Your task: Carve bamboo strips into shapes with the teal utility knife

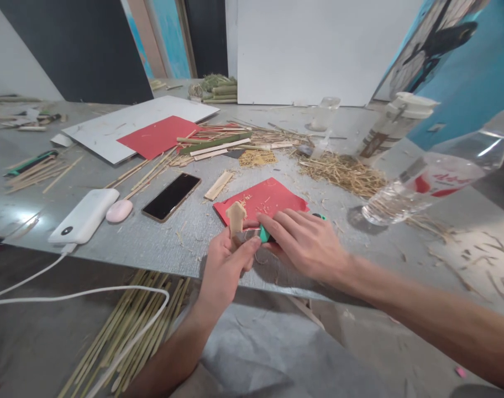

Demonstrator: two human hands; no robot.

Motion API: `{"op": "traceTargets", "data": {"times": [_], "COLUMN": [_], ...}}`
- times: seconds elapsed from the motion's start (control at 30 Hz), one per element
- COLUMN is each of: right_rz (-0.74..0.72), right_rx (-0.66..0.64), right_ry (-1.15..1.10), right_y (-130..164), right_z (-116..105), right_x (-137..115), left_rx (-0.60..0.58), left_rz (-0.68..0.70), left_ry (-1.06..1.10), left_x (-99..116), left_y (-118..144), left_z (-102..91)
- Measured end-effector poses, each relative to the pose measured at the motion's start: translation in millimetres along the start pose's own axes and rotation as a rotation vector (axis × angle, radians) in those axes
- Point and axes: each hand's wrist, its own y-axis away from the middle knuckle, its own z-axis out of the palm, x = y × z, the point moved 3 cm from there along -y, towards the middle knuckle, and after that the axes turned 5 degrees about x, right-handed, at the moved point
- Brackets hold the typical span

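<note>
My left hand (229, 260) is closed around a small pale wooden piece (236, 216), whose wider, shaped head stands up above the fingers. Wrapped round a green utility knife (264, 234), my right hand (305, 240) meets the left at the table's front edge. The knife's blade points left, against the lower part of the wooden piece; its exact contact is hidden by my fingers. Under and behind the hands lies a red sheet (272, 194) with shavings on it. A flat strip of light wood (219, 186) rests just left of that sheet.
To the left are a phone (172, 197), a white power bank (84, 215) with a cable, and a pink round case (119, 210). A plastic bottle (421, 182) and a straw pile (345, 174) are on the right. Split sticks (219, 142) lie behind; long stalks (127, 326) lie below the table.
</note>
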Motion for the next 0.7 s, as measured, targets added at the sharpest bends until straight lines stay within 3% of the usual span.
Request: {"op": "traceTargets", "data": {"times": [0.7], "right_rz": [0.097], "right_rx": [0.003], "right_ry": [0.004], "right_y": [-1.6], "right_z": [0.5], "right_x": [-8.5], "left_rx": [0.059], "left_rz": [0.016], "left_ry": [0.011], "left_x": [0.4], "left_y": [-1.8], "left_z": [0.9]}}
